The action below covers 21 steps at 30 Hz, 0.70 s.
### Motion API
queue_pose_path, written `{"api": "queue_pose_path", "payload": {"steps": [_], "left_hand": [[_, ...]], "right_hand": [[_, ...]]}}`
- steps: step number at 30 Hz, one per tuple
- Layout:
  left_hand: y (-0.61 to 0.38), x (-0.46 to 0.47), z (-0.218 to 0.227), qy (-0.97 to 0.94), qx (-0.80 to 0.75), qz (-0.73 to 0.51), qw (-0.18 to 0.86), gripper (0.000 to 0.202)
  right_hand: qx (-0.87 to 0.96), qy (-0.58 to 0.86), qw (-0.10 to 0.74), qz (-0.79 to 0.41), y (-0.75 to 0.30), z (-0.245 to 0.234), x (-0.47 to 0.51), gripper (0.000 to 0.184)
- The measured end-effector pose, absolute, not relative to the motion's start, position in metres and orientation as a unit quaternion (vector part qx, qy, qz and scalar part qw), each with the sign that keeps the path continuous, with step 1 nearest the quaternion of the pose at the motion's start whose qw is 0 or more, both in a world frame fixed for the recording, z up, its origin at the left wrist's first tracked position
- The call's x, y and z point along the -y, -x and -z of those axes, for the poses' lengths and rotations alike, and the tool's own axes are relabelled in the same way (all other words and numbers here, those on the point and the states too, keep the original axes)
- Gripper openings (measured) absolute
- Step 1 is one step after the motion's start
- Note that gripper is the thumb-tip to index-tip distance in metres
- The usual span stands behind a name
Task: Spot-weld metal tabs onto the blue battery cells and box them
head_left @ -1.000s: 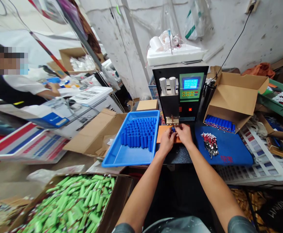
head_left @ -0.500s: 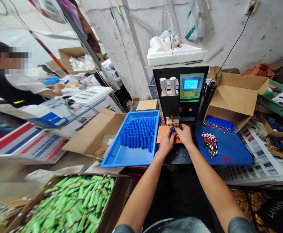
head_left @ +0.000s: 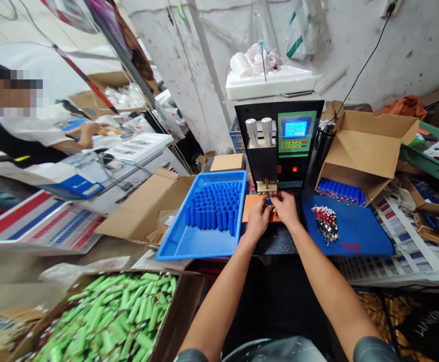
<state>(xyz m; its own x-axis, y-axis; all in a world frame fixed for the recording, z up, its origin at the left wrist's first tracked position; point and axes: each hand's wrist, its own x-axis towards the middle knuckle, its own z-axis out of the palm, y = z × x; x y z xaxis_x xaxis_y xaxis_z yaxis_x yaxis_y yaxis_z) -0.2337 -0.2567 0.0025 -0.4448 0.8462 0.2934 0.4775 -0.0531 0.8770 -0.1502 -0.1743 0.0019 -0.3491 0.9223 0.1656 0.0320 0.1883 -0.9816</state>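
Between my fingertips is a small blue battery cell [head_left: 268, 200], held under the electrodes of a black spot welder [head_left: 264, 166] with a lit screen. My left hand [head_left: 259, 216] pinches it from the left. On the other side my right hand [head_left: 284, 206] has its fingers closed at the cell; whether it also holds a small wire or tab is hidden. Both hands are over an orange board [head_left: 249, 207]. To the left, a blue tray [head_left: 204, 246] holds many upright blue cells [head_left: 214, 206]. A pile of red, white and black wire leads [head_left: 325, 223] lies at the right.
The leads rest on a blue mat [head_left: 366, 236]. Behind it an open cardboard box [head_left: 362, 151] contains a row of blue cells [head_left: 340, 190]. A box of green battery packs [head_left: 110, 311] stands at lower left. A co-worker [head_left: 27, 125] sits at a table on the far left.
My hands stay at the welder, almost unmoved, still gripping the cell. The view has shifted slightly, and the co-worker's arm has moved.
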Motion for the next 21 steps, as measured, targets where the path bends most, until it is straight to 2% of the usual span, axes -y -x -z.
{"api": "queue_pose_path", "payload": {"steps": [21], "left_hand": [[0.2357,0.2565,0.0036,-0.495,-0.677,-0.518,0.168,0.022]], "right_hand": [[0.633,0.353,0.419,-0.548,0.1429,-0.0042,0.1792,0.031]]}}
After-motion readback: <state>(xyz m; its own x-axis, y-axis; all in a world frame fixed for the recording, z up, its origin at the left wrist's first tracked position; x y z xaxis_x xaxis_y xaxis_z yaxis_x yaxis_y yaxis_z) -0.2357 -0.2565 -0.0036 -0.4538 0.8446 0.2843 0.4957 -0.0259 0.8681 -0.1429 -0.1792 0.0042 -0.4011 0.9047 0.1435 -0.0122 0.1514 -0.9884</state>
